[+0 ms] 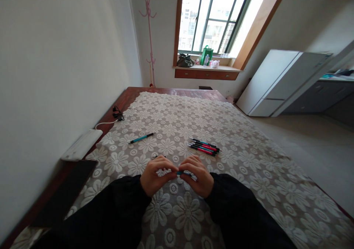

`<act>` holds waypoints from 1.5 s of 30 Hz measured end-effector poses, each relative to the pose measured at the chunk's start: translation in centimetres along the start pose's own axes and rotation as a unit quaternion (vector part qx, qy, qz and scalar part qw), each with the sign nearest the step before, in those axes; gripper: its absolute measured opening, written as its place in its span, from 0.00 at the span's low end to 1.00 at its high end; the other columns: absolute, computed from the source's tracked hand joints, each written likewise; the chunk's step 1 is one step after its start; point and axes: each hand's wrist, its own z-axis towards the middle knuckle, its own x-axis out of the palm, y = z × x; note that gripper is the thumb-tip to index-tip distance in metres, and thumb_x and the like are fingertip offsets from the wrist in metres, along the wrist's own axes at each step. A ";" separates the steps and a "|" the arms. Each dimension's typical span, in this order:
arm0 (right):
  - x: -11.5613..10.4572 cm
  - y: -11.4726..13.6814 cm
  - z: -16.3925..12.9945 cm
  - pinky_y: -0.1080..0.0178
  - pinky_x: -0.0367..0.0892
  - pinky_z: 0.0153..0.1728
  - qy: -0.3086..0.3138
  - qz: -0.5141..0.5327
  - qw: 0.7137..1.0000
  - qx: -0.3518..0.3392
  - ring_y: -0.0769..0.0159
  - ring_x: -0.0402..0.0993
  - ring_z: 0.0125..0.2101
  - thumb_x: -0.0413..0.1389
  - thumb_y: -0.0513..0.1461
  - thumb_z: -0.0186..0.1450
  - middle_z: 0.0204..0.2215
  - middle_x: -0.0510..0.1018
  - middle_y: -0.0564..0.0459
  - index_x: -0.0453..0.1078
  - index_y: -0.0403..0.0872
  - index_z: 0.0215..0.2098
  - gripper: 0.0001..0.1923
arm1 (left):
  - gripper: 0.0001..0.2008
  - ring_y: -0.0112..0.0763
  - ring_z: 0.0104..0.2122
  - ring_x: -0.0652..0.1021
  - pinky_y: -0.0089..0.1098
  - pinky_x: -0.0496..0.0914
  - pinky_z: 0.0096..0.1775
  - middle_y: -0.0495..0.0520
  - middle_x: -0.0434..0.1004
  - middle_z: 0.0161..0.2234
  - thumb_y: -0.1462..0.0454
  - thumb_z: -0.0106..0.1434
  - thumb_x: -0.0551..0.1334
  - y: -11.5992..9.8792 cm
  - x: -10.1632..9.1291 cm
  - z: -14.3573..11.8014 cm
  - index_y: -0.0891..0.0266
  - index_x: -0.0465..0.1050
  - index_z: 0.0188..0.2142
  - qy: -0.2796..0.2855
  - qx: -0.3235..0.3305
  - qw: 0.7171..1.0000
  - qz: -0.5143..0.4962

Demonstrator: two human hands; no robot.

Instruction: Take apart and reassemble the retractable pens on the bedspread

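Observation:
Both hands meet low over the middle of the table, fingertips nearly touching. Between thumb and fingers, my right hand (197, 175) pinches a teal pen (180, 173), of which only a short stretch shows. My left hand (159, 173) is closed in a pinch at the pen's left end; its fingertips hide that end. Just behind the left hand lies a small dark piece (159, 156), partly covered and too small to name. Farther right is a group of several red and teal pens (204, 147), side by side. Another teal pen (141, 138) rests alone to the left.
A floral lace cloth (177, 120) covers the wooden table. Along its left edge are a white power strip (83, 144), a black cable (118, 113) and a dark flat panel (66, 192). Beyond stand a pink coat rack (151, 38) and a white fridge (279, 81).

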 end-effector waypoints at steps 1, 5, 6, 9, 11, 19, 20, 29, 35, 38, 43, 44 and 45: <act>-0.1 0.1 0.0 0.54 0.60 0.43 -0.006 0.010 1.000 0.007 0.60 0.71 0.37 0.56 0.40 0.71 0.34 0.77 0.52 0.72 0.49 0.43 0.04 | 0.05 0.32 0.35 0.77 0.32 0.70 0.38 0.51 0.82 0.34 0.62 0.63 0.69 0.0 -0.1 0.0 0.56 0.81 0.40 0.004 0.015 1.000 0.011; -0.9 0.1 0.0 0.55 0.65 0.43 -0.049 0.149 0.985 0.073 0.58 0.72 0.40 0.55 0.42 0.72 0.38 0.77 0.49 0.73 0.49 0.44 0.07 | 0.16 0.33 0.39 0.77 0.36 0.71 0.44 0.51 0.83 0.39 0.61 0.66 0.66 0.3 -0.3 0.0 0.54 0.75 0.53 0.003 0.025 0.995 0.099; -1.2 0.0 -0.1 0.55 0.66 0.42 -0.074 0.197 0.973 0.092 0.58 0.73 0.41 0.55 0.43 0.72 0.39 0.76 0.49 0.73 0.50 0.44 0.08 | 0.17 0.35 0.41 0.77 0.37 0.71 0.45 0.52 0.82 0.40 0.60 0.66 0.66 0.4 -0.3 0.0 0.54 0.74 0.54 0.003 0.018 0.991 0.135; -2.1 -0.5 -0.4 0.56 0.68 0.41 -0.147 0.255 0.946 0.134 0.59 0.73 0.40 0.56 0.43 0.72 0.38 0.77 0.49 0.73 0.51 0.46 0.07 | 0.14 0.42 0.46 0.75 0.44 0.69 0.49 0.54 0.81 0.43 0.55 0.61 0.68 0.7 -0.1 0.0 0.55 0.78 0.45 0.029 0.001 0.968 0.249; -2.4 -1.0 -0.5 0.57 0.69 0.41 -0.174 0.253 0.941 0.144 0.60 0.73 0.39 0.57 0.42 0.71 0.37 0.77 0.50 0.73 0.52 0.46 0.07 | 0.14 0.47 0.49 0.74 0.48 0.67 0.50 0.54 0.80 0.46 0.54 0.57 0.70 0.9 0.1 -0.1 0.56 0.79 0.41 0.056 -0.008 0.951 0.303; -2.3 -2.0 -0.3 0.56 0.72 0.40 -0.233 0.240 0.930 0.154 0.60 0.75 0.38 0.59 0.43 0.69 0.37 0.77 0.51 0.67 0.53 0.52 0.14 | 0.02 0.42 0.49 0.73 0.45 0.66 0.50 0.48 0.81 0.45 0.64 0.62 0.65 1.4 0.2 -0.4 0.55 0.78 0.34 0.064 0.000 0.939 0.338; -2.3 -1.8 -0.3 0.57 0.72 0.38 -0.244 0.230 0.929 0.155 0.60 0.75 0.37 0.59 0.43 0.69 0.37 0.77 0.52 0.63 0.54 0.57 0.19 | 0.02 0.42 0.48 0.74 0.45 0.66 0.49 0.49 0.81 0.44 0.64 0.63 0.64 1.4 0.2 -0.3 0.55 0.77 0.35 0.057 -0.003 0.941 0.334; -2.9 -1.9 -0.7 0.56 0.71 0.42 -0.255 0.039 0.959 0.120 0.61 0.76 0.37 0.57 0.39 0.70 0.37 0.78 0.53 0.66 0.52 0.52 0.13 | 0.03 0.40 0.46 0.74 0.43 0.66 0.49 0.51 0.81 0.41 0.65 0.65 0.62 0.9 -0.2 0.0 0.56 0.74 0.35 -0.025 -0.039 0.951 0.306; -2.9 -2.8 -0.7 0.57 0.70 0.42 -0.188 -0.104 0.971 0.107 0.61 0.77 0.38 0.54 0.36 0.70 0.38 0.79 0.51 0.69 0.50 0.50 0.11 | 0.05 0.40 0.45 0.75 0.42 0.68 0.47 0.53 0.79 0.39 0.65 0.67 0.58 1.2 -0.3 0.0 0.57 0.73 0.38 -0.059 -0.055 0.952 0.295; -2.9 -3.1 -0.7 0.56 0.69 0.44 -0.129 -0.124 0.980 0.084 0.59 0.76 0.41 0.51 0.34 0.70 0.40 0.78 0.49 0.70 0.50 0.47 0.10 | 0.06 0.40 0.43 0.75 0.42 0.68 0.47 0.54 0.78 0.38 0.63 0.68 0.57 1.4 -0.3 0.0 0.58 0.73 0.38 -0.066 -0.065 0.949 0.300; -2.7 -2.9 -0.6 0.54 0.68 0.45 -0.079 -0.126 0.987 0.065 0.57 0.74 0.42 0.49 0.33 0.70 0.40 0.77 0.48 0.72 0.50 0.46 0.12 | 0.06 0.39 0.42 0.76 0.42 0.69 0.47 0.54 0.77 0.37 0.62 0.68 0.58 1.5 -0.3 -0.1 0.58 0.74 0.38 -0.058 -0.068 0.947 0.309; -2.7 -2.8 -0.6 0.54 0.68 0.44 -0.072 -0.125 0.988 0.060 0.57 0.74 0.42 0.49 0.33 0.70 0.40 0.78 0.48 0.72 0.50 0.46 0.12 | 0.06 0.39 0.42 0.76 0.42 0.69 0.47 0.54 0.77 0.37 0.62 0.68 0.58 1.5 -0.3 -0.1 0.57 0.74 0.38 -0.057 -0.068 0.947 0.310; -2.6 -2.8 -0.6 0.54 0.68 0.44 -0.067 -0.124 0.988 0.055 0.57 0.74 0.42 0.49 0.33 0.71 0.40 0.78 0.48 0.72 0.50 0.46 0.12 | 0.06 0.39 0.42 0.76 0.42 0.69 0.47 0.53 0.77 0.37 0.62 0.68 0.58 1.5 -0.3 -0.1 0.57 0.74 0.38 -0.057 -0.069 0.946 0.311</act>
